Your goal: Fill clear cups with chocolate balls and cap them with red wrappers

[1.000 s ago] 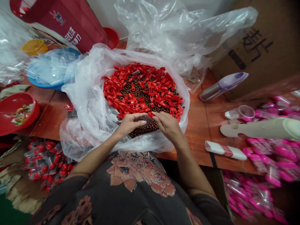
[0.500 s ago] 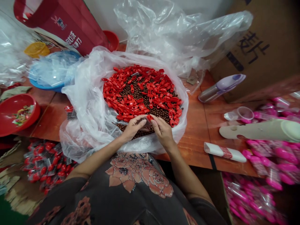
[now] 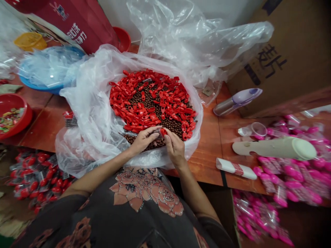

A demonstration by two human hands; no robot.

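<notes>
The person's left hand (image 3: 143, 140) is half turned away, so what its curled fingers (image 3: 152, 135) hold is hard to make out; a small dark sliver shows between them and the right hand, but I cannot tell what it is; the right hand (image 3: 174, 147) has its fingers (image 3: 166, 138) closed to a narrow pinch on a small red plastic piece (image 3: 163, 132); both hands hover over the near edge of the heap, inside a clear plastic bag (image 3: 82, 115) that sits on the wooden worktop (image 3: 207, 151); the red plastic pieces (image 3: 152, 106) lie scattered in a ring over brown beads (image 3: 165, 124), and the beads show through at the middle and near side; the hands hide part of the heap; to the right, bright pink packets (image 3: 289, 179) crowd the worktop's end, some cut off by the frame; to the near left, packets of red items (image 3: 36, 182) lie below the worktop.
</notes>
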